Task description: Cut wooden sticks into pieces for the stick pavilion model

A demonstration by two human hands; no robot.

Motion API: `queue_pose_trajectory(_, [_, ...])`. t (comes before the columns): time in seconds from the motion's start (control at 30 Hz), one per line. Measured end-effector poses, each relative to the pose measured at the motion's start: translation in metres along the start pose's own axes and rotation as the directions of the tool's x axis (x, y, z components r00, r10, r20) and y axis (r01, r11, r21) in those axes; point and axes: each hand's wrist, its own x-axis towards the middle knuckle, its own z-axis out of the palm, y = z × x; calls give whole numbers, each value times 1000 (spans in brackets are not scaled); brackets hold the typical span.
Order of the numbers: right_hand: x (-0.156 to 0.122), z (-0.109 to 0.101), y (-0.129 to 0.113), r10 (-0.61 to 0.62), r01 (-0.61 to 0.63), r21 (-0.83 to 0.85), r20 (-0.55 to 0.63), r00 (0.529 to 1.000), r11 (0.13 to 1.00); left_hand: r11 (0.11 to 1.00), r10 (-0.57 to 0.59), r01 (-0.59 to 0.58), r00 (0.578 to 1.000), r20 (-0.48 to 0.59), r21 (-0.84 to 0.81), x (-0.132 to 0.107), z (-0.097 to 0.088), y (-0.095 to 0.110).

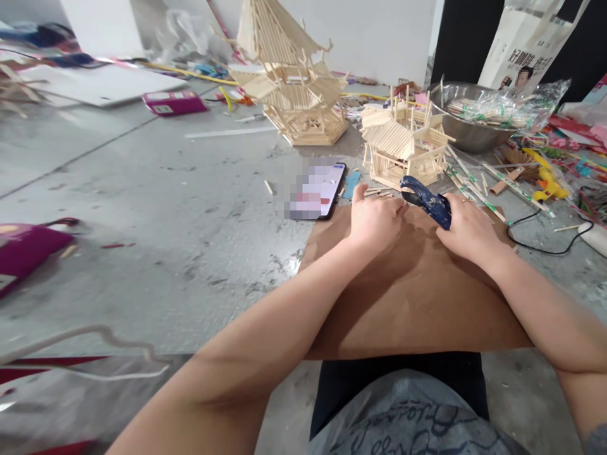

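Observation:
My right hand (469, 230) is closed around a pair of dark blue pliers (429, 203), whose curved jaws point left toward my other hand. My left hand (377, 221) has its fingers curled in a pinch just left of the jaws, with the thumb raised; whatever it holds is hidden. Both hands are over a brown sheet (417, 303). Several short wooden sticks (378, 191) lie just behind my left hand. Beyond them stands a small, many-sided stick building (403, 148) with upright posts on top.
A phone (318, 193) lies left of the sheet. Behind it rises a taller stick pagoda (296, 88). A metal bowl (469, 129) holds wrapped sticks at the back right. A black cable (545, 249) and loose scraps lie right; purple boxes (175, 103) are at left.

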Motion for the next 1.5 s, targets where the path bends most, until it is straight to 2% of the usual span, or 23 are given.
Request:
queue_pose_trajectory(0.33, [-2, -4, -6, 17, -14, -41, 67, 998, 999, 987, 121, -108, 986, -113, 116, -1, 4, -5])
queue_pose_trajectory(0.53, [-2, -5, -7, 26, -21, -58, 91, 996, 998, 988, 134, -123, 984, -117, 98, -2, 6, -5])
queue_pose_trajectory(0.83, [-2, -7, -9, 86, -73, -100, 129, 988, 992, 986, 128, -120, 990, -58, 117, -2, 6, -4])
queue_pose_trajectory(1.3, [4, -1, -7, 124, -94, -150, 200, 972, 984, 993, 32, -47, 991, 133, 110, 0, -1, 3])
queue_pose_trajectory(1.5, [6, 1, -6, 155, -127, -138, 209, 966, 982, 995, -5, -11, 986, 164, 96, 2, -1, 3])
